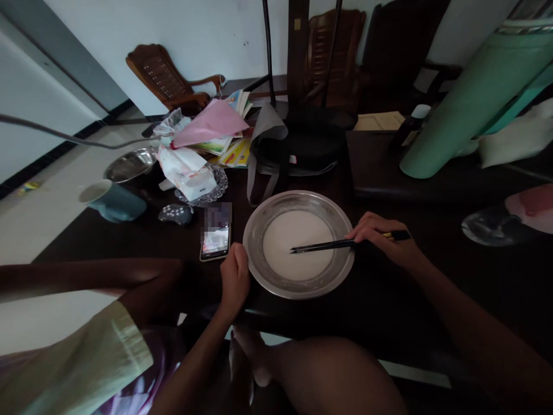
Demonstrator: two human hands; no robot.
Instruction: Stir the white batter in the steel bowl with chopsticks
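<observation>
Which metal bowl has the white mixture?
The nearer metal bowl, with the left hand at its rim and chopsticks over the white mixture. The other metal bowl, behind the blue mug, shows metal inside.

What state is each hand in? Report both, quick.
Left hand: closed, gripping the rim of the metal bowl.
Right hand: closed, holding dark chopsticks over the bowl.
</observation>
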